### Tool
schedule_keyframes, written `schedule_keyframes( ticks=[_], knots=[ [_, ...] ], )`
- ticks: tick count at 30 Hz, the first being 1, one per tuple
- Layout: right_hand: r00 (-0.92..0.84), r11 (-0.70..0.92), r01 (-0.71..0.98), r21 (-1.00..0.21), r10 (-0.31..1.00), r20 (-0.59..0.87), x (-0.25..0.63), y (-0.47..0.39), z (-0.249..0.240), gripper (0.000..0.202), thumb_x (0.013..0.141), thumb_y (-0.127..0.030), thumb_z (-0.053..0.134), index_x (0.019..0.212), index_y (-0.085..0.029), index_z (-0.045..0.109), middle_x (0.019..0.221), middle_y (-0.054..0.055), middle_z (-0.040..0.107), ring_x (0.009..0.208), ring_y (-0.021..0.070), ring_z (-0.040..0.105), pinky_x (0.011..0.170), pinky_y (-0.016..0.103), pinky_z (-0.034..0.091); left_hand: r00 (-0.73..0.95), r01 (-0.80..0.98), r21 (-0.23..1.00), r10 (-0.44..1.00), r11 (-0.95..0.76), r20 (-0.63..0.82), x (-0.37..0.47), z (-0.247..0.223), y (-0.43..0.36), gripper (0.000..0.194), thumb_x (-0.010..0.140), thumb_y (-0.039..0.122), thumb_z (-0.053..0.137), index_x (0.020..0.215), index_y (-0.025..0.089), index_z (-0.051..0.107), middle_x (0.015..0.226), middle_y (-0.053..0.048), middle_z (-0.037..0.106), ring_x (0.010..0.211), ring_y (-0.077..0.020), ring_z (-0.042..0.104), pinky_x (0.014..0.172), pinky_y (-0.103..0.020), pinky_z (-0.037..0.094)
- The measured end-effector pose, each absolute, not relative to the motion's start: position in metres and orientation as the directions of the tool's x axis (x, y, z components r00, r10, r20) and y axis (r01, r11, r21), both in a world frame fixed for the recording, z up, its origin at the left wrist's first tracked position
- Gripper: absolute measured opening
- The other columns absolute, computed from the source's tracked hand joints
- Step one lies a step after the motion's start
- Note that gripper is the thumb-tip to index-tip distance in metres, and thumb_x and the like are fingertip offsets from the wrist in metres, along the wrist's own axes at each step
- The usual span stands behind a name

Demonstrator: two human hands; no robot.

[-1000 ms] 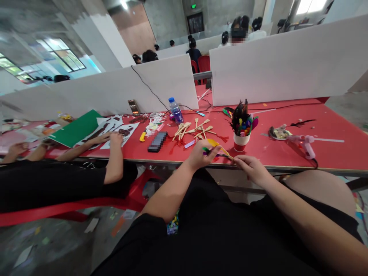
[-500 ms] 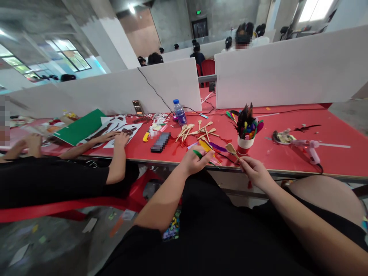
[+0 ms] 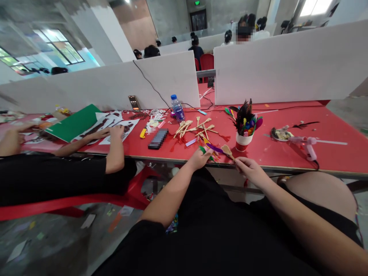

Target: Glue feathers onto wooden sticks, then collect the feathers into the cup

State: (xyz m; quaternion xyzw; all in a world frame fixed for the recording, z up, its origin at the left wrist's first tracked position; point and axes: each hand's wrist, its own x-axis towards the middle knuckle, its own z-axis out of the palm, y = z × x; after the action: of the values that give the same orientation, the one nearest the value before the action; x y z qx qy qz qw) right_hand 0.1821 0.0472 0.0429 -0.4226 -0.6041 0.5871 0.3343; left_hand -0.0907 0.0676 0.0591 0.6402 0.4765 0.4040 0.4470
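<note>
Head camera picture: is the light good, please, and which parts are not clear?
In the head view, the upper-right window glares white; the upper-left window leans, probably from wide-angle distortion; pixel blocks mask the dark device; light on the left hand and right hand is adequate.

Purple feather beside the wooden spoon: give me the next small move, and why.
Perhaps steady the wooden spoon and line up the purple feather with its head: the right hand holds the handle, while the left hand holds feathers right beside the head.
</note>
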Motion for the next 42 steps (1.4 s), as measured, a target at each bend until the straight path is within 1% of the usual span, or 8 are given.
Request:
schedule_keyframes(
  ticks=[5,11,15,20,29,35,39,42],
  knots=[
    [-0.429,-0.143,0.094,-0.985,0.887,-0.170,0.178,0.044,0.040,0.063,0.092,-0.085,0.067,0.096,-0.023,0.062,0.072,-0.007,0.049,0.048,0.0082,0.033,0.045,0.025,0.027,0.069,0.089,0.995,0.997,-0.052,0.046,-0.070,0.038,0.062,0.068,0.094,0.085,0.066,0.087,0.018,0.070,0.061,0.003,0.052,0.048,-0.0103,0.045,0.049,-0.025,0.037],
    [-0.425,-0.132,0.081,-0.988,0.892,-0.154,0.176,0.045,0.035,0.063,0.090,-0.086,0.068,0.097,-0.023,0.062,0.071,-0.007,0.047,0.050,0.0089,0.030,0.046,0.027,0.020,0.123,0.144,0.988,0.992,-0.055,0.037,-0.062,0.039,0.053,0.071,0.095,0.088,0.062,0.087,0.018,0.071,0.055,0.004,0.051,0.047,-0.0114,0.049,0.050,-0.026,0.040],
    [-0.428,-0.072,0.134,-0.988,0.895,-0.123,0.178,0.045,0.036,0.066,0.093,-0.087,0.064,0.102,-0.021,0.066,0.071,-0.006,0.050,0.051,0.0105,0.033,0.047,0.028,0.025,0.118,0.245,0.967,0.992,-0.075,0.047,-0.063,0.045,0.050,0.075,0.091,0.091,0.064,0.065,0.021,0.058,0.052,0.002,0.052,0.050,-0.0124,0.052,0.053,-0.028,0.043],
    [-0.418,0.074,0.251,-0.965,0.907,-0.039,0.179,0.043,0.038,0.063,0.101,-0.082,0.056,0.097,-0.021,0.069,0.071,-0.003,0.054,0.058,0.0138,0.042,0.053,0.029,0.035,0.065,0.238,0.970,0.997,-0.052,0.038,-0.057,0.050,0.046,0.068,0.101,0.082,0.056,0.068,0.022,0.058,0.052,0.003,0.050,0.050,-0.0131,0.051,0.056,-0.028,0.043],
    [-0.426,0.095,0.271,-0.958,0.904,-0.031,0.184,0.048,0.043,0.062,0.100,-0.081,0.059,0.095,-0.021,0.074,0.070,-0.001,0.053,0.061,0.0154,0.043,0.055,0.030,0.034,0.228,0.326,0.847,0.905,-0.420,0.360,-0.066,0.061,0.044,0.055,0.114,0.059,0.052,0.078,0.020,0.066,0.077,-0.005,0.070,0.078,-0.0186,0.068,0.080,-0.031,0.052],
    [-0.352,0.140,0.344,-0.928,0.936,0.010,0.185,0.057,0.036,0.059,0.097,-0.079,0.061,0.092,-0.021,0.075,0.071,0.002,0.058,0.067,0.0197,0.051,0.061,0.033,0.038,0.290,0.278,0.808,0.847,-0.519,0.445,-0.073,0.077,0.028,0.059,0.114,0.062,0.054,0.074,0.020,0.066,0.071,-0.006,0.068,0.068,-0.0177,0.064,0.071,-0.032,0.051],
    [-0.256,0.165,0.425,-0.890,0.965,0.056,0.199,0.060,0.035,0.053,0.102,-0.071,0.057,0.093,-0.022,0.075,0.076,0.005,0.067,0.075,0.0235,0.060,0.067,0.034,0.043,0.185,0.269,0.735,0.782,-0.622,0.595,-0.096,0.106,0.019,0.060,0.115,0.059,0.055,0.068,0.021,0.060,0.066,-0.004,0.062,0.063,-0.0162,0.059,0.065,-0.032,0.048],
    [-0.352,0.206,0.432,-0.878,0.935,0.045,0.193,0.069,0.043,0.048,0.106,-0.064,0.055,0.100,-0.022,0.077,0.077,0.004,0.067,0.072,0.0225,0.060,0.067,0.034,0.045,0.206,0.336,0.763,0.834,-0.552,0.512,-0.113,0.121,0.019,0.060,0.113,0.063,0.057,0.071,0.021,0.061,0.064,-0.002,0.057,0.062,-0.0158,0.058,0.061,-0.030,0.046]
  ],
)
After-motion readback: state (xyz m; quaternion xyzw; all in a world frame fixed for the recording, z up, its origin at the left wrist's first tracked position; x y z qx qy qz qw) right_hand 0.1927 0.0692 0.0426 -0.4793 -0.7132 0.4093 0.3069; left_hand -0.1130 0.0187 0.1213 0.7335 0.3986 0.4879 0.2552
